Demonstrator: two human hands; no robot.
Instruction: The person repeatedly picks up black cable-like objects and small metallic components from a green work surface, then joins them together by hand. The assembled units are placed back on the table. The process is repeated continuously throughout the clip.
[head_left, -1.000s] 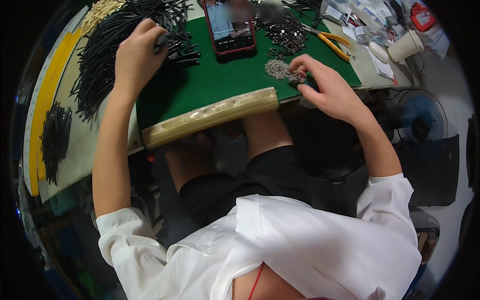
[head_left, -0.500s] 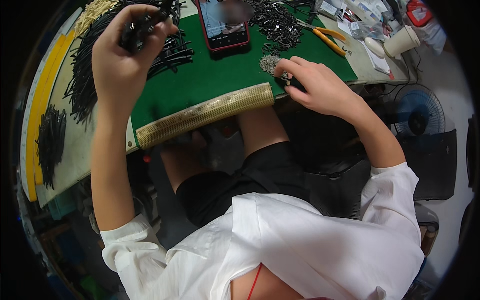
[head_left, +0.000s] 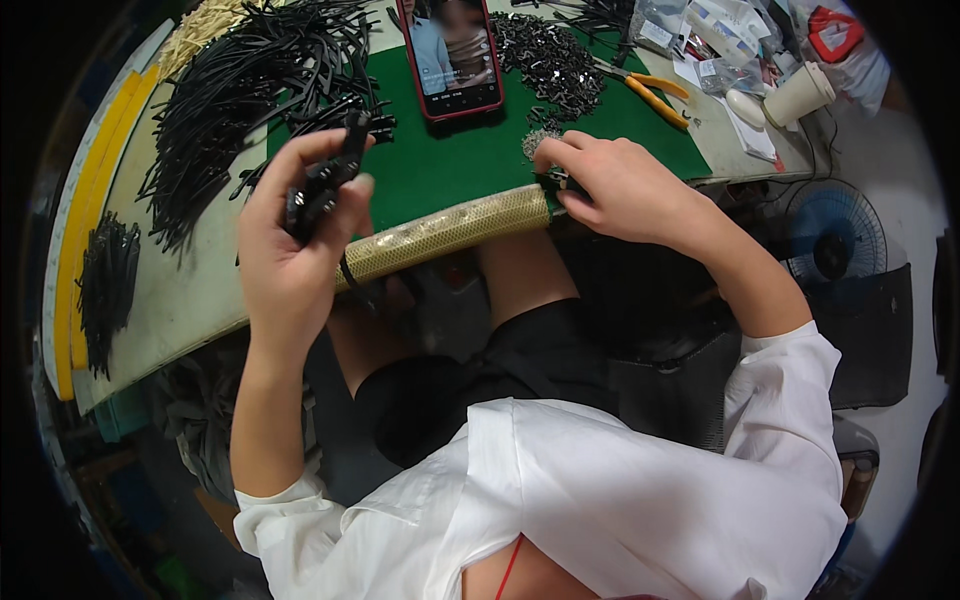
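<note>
My left hand [head_left: 290, 230] is closed round a bundle of short black cords [head_left: 325, 188], above the left part of the table's front edge. One thin dark strand hangs below that hand, in front of the gold mesh-covered roll [head_left: 450, 228] along the edge. At the roll's right end, my right hand [head_left: 635, 185] is bent with thumb and fingertips drawn together. Whatever lies between those fingertips is too small to make out. Just beyond them lies a heap of tiny grey metal pieces [head_left: 535, 146], partly covered by the fingers. Behind it spreads a pile of small black parts [head_left: 555, 65].
A red-cased phone [head_left: 455, 60] stands on the green mat [head_left: 440, 160]. Black cords [head_left: 230, 110] are heaped at the left, near a yellow strip [head_left: 90, 240]. Orange-handled pliers [head_left: 655, 100], a pale cup [head_left: 800, 92] and packets lie right; a fan [head_left: 835, 240] stands below.
My left hand has come down and to the right with the black cords, now over the left part of the roll. My right hand has shifted slightly down and left, beside the grey heap.
</note>
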